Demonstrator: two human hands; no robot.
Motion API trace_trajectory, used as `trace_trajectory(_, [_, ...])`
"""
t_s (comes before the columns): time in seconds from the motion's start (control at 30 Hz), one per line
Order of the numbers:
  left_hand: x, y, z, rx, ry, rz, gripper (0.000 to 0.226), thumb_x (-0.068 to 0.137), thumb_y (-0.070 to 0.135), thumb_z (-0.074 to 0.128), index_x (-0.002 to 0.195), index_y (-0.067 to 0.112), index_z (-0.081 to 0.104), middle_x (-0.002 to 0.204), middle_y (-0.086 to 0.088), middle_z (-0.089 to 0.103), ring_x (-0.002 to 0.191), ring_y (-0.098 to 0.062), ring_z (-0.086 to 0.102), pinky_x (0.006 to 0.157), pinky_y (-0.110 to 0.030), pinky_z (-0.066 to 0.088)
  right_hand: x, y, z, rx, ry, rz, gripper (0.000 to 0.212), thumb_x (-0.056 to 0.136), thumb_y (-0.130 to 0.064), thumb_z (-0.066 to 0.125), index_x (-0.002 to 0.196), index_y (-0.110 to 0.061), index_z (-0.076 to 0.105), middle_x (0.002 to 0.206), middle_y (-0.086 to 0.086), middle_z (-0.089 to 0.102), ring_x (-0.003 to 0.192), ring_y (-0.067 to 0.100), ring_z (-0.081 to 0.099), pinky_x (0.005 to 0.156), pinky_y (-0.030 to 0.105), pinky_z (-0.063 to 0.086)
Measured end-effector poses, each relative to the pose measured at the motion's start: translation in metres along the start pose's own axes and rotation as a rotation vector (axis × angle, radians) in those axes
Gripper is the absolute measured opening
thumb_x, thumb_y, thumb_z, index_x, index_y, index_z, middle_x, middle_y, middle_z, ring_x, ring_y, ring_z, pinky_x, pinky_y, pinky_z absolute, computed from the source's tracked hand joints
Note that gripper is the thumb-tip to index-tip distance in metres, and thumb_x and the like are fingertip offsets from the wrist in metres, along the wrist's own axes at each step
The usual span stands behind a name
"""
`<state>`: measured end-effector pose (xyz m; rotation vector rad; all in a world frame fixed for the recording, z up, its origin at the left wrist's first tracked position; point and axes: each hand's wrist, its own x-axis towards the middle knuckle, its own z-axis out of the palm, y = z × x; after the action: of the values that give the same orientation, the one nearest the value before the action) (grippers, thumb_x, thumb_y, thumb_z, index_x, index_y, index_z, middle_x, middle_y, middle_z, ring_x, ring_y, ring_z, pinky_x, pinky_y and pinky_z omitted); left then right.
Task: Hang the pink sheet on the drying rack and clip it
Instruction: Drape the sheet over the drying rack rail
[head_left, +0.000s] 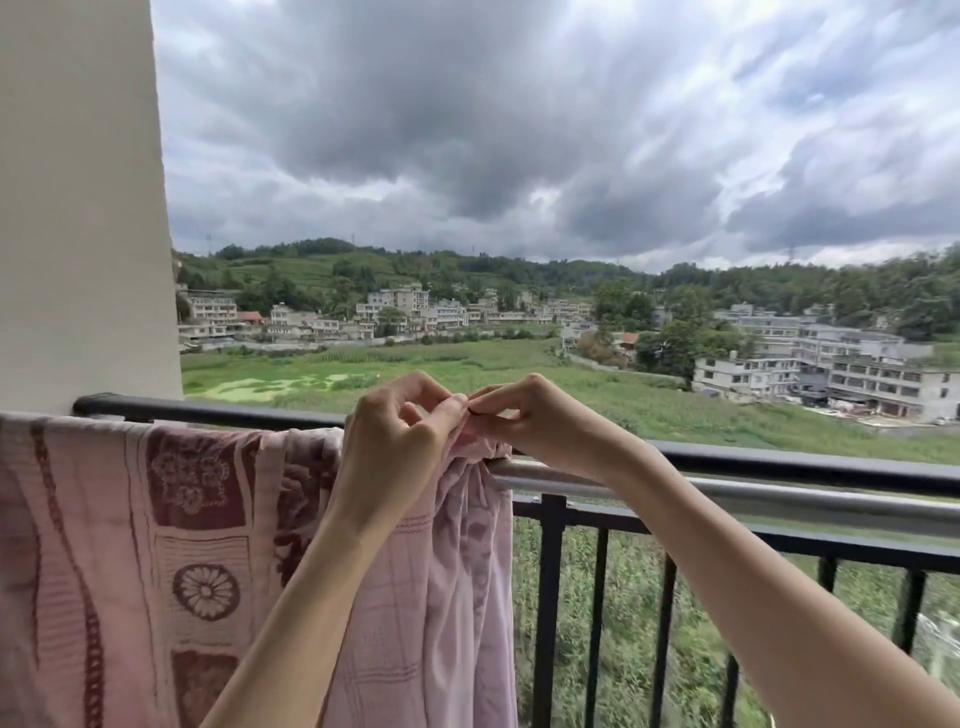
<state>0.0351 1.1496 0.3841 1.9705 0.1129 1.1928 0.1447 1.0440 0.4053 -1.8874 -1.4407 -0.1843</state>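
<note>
Pink sheet (156, 545), patterned in dark red, draped over silver rail (727, 496) just inside black balcony railing (779, 462), right edge bunched at the rail top. Left hand (400, 441) and right hand (524, 421) above that bunch, fingertips meeting, fingers curled, both pinching the gathered fabric. Something small and dark between the fingertips, too small to identify.

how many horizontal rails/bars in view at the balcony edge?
3. The black top rail runs farthest back; the silver rod lies just in front, with the pink sheet draped over it; the lower black bar tops the balusters. Others may be hidden behind the sheet.
</note>
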Motion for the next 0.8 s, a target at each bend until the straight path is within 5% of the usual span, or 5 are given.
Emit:
trace_trajectory(0.2, [-0.015,0.045,0.08,-0.008,-0.082,0.139,0.014,0.086,0.021,0.061,0.072,0.019,0.06,0.06,0.008,0.06,0.055,0.003,0.056,0.047,-0.007,0.041,-0.064,0.024,-0.07,-0.06,0.106,0.14,0.02,0.087,-0.012,0.06,0.105,-0.01,0.07,0.081,-0.007,0.069,0.062,-0.01,0.056,0.061,0.007,0.044])
trace_trajectory(0.33, [-0.038,0.085,0.153,-0.057,-0.122,0.204,0.005,0.085,0.021,0.062,0.084,0.016,0.064,0.066,0.014,0.058,0.056,0.002,0.055,0.052,-0.005,0.042,-0.129,0.047,-0.123,-0.275,0.277,0.153,0.02,0.089,-0.009,0.057,0.105,-0.008,0.069,0.091,0.005,0.072,0.076,0.007,0.064,0.079,0.02,0.052])
trace_trajectory(0.47, [-0.074,0.135,0.236,-0.127,-0.15,0.244,0.01,0.084,0.019,0.062,0.091,0.013,0.064,0.069,0.013,0.056,0.06,0.003,0.054,0.056,-0.004,0.043,-0.208,0.073,-0.184,-0.427,0.412,0.151,0.02,0.088,-0.005,0.058,0.103,-0.007,0.07,0.086,-0.005,0.069,0.067,-0.007,0.055,0.069,0.006,0.047])
trace_trajectory(0.57, [-0.104,0.176,0.298,-0.176,-0.155,0.253,0.012,0.084,0.017,0.063,0.093,0.01,0.065,0.074,0.006,0.061,0.063,0.0,0.055,0.061,-0.01,0.048,-0.267,0.093,-0.232,-0.517,0.47,0.175,0.02,0.087,-0.006,0.058,0.103,-0.008,0.07,0.09,0.001,0.073,0.071,-0.002,0.057,0.064,0.0,0.04])
trace_trajectory(0.8, [-0.151,0.256,0.407,-0.227,-0.197,0.274,0.011,0.085,0.013,0.062,0.094,0.009,0.066,0.083,-0.001,0.066,0.071,-0.012,0.061,0.068,-0.026,0.054,-0.371,0.129,-0.321,-0.581,0.539,0.259,0.022,0.088,-0.008,0.057,0.107,-0.008,0.069,0.099,0.005,0.073,0.086,0.012,0.066,0.074,0.011,0.049])
